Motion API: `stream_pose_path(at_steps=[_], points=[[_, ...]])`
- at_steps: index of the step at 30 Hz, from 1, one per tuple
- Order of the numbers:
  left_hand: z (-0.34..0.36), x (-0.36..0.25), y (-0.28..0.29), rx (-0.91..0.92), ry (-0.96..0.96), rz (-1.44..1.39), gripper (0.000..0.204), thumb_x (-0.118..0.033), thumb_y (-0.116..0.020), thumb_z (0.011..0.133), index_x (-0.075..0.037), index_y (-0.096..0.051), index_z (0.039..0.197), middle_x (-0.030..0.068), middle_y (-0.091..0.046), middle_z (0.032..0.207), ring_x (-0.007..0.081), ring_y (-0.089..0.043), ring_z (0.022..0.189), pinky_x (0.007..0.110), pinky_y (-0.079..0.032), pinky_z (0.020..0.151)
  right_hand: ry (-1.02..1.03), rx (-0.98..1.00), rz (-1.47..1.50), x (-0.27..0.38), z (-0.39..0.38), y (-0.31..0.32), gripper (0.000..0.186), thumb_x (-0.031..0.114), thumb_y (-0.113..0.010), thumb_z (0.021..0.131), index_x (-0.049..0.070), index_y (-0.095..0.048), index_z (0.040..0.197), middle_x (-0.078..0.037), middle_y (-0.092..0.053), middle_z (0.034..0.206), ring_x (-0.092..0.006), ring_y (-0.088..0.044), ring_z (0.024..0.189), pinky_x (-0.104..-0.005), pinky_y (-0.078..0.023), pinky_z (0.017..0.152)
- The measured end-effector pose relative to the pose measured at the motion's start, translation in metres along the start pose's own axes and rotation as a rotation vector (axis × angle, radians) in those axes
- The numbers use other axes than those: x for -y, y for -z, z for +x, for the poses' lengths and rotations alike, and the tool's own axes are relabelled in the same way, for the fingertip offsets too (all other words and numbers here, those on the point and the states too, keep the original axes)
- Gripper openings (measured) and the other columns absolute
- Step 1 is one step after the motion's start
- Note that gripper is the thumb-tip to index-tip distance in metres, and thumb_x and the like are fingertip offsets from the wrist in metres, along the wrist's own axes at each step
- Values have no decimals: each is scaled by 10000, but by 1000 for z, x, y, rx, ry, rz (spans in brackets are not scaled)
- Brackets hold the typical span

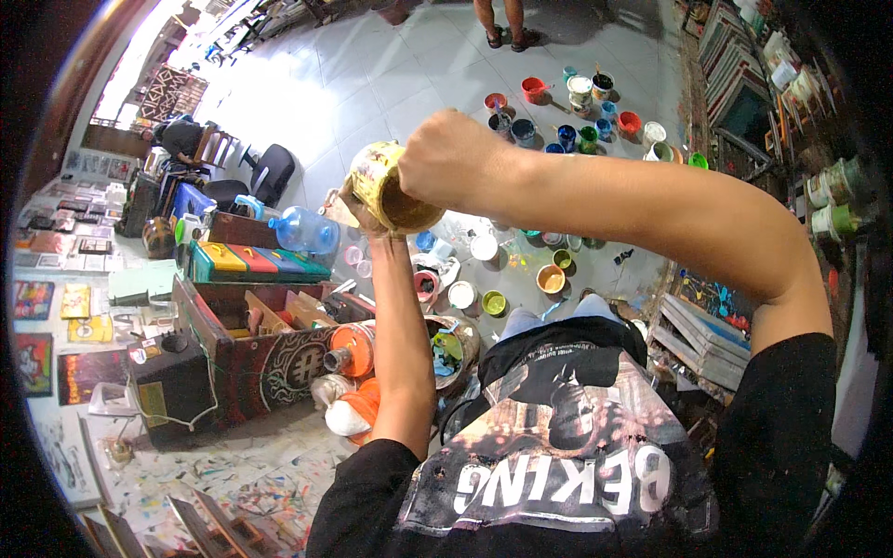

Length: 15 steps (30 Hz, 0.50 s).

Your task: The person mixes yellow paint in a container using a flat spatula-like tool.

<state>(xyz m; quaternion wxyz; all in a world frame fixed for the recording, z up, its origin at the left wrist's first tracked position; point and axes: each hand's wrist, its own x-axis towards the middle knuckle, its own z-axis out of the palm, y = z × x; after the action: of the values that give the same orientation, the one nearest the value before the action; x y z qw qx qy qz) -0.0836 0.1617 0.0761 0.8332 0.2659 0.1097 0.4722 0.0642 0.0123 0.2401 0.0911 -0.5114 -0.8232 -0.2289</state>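
A yellow, paint-smeared tub (375, 179) is held up in front of me, tilted so its mouth faces down and toward me. My left hand (366, 214) is closed round its underside, with most of the fingers hidden behind it. My right hand (450, 160) makes a fist at the tub's rim. Whatever that fist grips is hidden. Below, on the floor, stand a white paint pot (484, 246), an orange-filled pot (551, 278) and a yellow-green pot (494, 303).
Several more paint pots, among them a red one (629, 123), spread across the tiled floor ahead. A clear water jug (307, 231) and a dark wooden crate (270, 367) are at left. Framed screens (702, 339) lean at right. Another person's legs (502, 19) show far ahead.
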Motion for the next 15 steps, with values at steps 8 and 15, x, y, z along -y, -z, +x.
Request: stream_pose_path(at_steps=[8, 15], points=[[10, -4, 0, -14, -46, 93, 624, -489, -523, 843, 10, -586, 1211, 188, -647, 1170, 330, -636, 1054, 458, -516, 944, -121, 53, 27, 0, 0, 4, 72, 149, -679, 708, 102, -732, 693, -65, -688, 660, -205, -703, 672, -328, -543, 570], [20, 0, -6, 3, -63, 164, 607, -479, -513, 841, 13, -600, 1186, 175, -654, 1159, 319, -642, 1049, 453, -516, 950, -222, 93, 95, -5, -11, -9, 85, 142, -673, 725, 86, -737, 731, -76, -701, 701, -215, -713, 697, -351, -561, 589]])
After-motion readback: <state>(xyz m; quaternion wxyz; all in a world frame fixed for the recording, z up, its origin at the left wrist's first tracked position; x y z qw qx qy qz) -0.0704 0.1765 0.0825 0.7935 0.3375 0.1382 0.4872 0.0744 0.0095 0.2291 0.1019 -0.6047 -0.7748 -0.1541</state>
